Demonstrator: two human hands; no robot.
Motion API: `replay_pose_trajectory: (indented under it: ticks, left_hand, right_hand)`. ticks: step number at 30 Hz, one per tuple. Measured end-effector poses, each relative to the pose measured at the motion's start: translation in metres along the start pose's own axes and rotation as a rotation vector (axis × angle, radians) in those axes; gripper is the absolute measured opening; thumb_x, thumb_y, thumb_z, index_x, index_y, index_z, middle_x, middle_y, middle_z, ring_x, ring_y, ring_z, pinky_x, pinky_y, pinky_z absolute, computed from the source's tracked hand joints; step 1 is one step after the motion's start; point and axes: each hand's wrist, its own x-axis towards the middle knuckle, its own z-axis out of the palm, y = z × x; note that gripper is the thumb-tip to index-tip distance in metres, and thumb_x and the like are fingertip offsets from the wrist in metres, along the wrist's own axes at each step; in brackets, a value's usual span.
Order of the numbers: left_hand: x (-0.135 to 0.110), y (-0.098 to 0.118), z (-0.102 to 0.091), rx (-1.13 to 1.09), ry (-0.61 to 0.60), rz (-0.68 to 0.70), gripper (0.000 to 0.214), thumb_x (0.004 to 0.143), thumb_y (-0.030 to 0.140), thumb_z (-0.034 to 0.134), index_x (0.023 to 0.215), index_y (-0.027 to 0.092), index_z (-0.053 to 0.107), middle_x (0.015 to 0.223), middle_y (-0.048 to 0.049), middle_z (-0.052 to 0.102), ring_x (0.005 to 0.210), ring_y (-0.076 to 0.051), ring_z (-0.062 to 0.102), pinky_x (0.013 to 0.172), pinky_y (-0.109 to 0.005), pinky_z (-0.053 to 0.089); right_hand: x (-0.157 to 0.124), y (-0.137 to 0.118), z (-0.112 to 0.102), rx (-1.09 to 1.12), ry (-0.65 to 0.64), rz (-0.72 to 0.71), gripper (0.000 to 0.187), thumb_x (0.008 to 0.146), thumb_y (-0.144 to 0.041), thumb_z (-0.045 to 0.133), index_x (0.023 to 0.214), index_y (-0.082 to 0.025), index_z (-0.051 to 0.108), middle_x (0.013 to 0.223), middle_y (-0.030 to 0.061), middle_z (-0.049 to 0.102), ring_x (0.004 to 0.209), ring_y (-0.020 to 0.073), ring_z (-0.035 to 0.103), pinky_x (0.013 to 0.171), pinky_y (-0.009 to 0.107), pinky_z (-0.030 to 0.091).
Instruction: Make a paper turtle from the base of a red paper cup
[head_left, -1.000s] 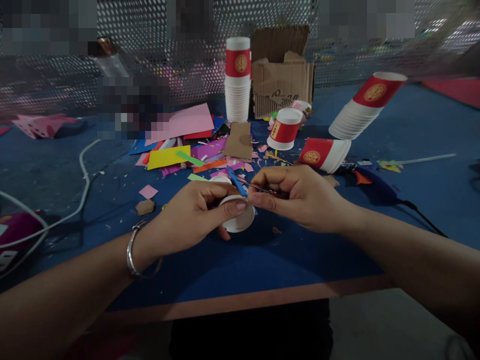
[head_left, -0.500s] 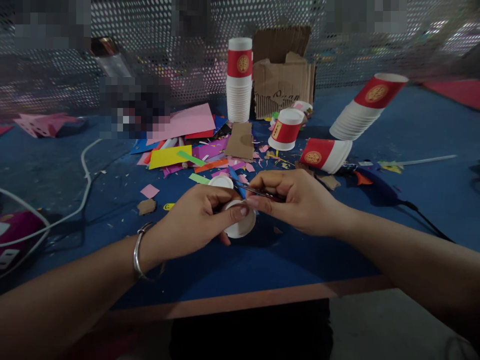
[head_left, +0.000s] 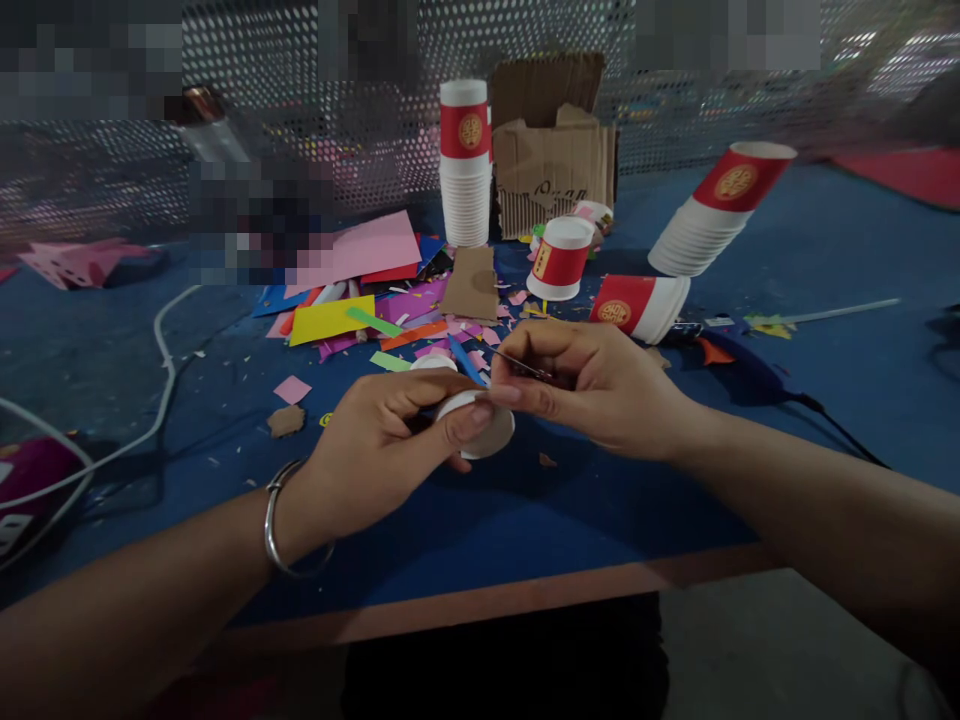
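Note:
My left hand (head_left: 397,430) is closed around a small white paper cup (head_left: 491,432), thumb on top and fingertips underneath. The cup is tilted, and part of it is hidden by the thumb. My right hand (head_left: 592,390) pinches at the cup's upper edge with thumb and forefinger. Tucked in the same hand is a thin-bladed metal tool (head_left: 521,366) that looks like scissors, its handle mostly covered by the fingers. Just beyond the fingertips lie a blue pointed strip (head_left: 466,360) and another white round piece (head_left: 433,363), partly hidden by the left hand.
Behind stand a tall cup stack (head_left: 465,190), a cardboard box (head_left: 555,165) and an upturned red-and-white cup (head_left: 559,262). At right are a lying cup (head_left: 637,305), a leaning stack (head_left: 709,225) and a dark-blue corded tool (head_left: 750,365). Coloured paper (head_left: 334,318) and a white cable (head_left: 169,350) lie left.
The view has shifted slightly, so the background sits a little further left. The cup has tipped and risen a little between my hands, which keep their grip.

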Motion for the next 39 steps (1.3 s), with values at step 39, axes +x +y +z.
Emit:
replay_pose_trajectory:
  ticks: [39]
  left_hand:
    - [-0.005,0.0,-0.006,0.205,0.087,0.288,0.023,0.099,0.015,0.071,0.077,0.02,0.072,0.07,0.0037,0.069,0.062,-0.009,0.058,0.058,-0.022,0.044]
  right_hand:
    - [-0.014,-0.005,0.001,-0.619,0.029,-0.276,0.037,0.11,-0.043,0.068,0.085,-0.015,0.063,0.065,-0.006,0.059,0.053,0.0046,0.053,0.054,0.022,0.034]
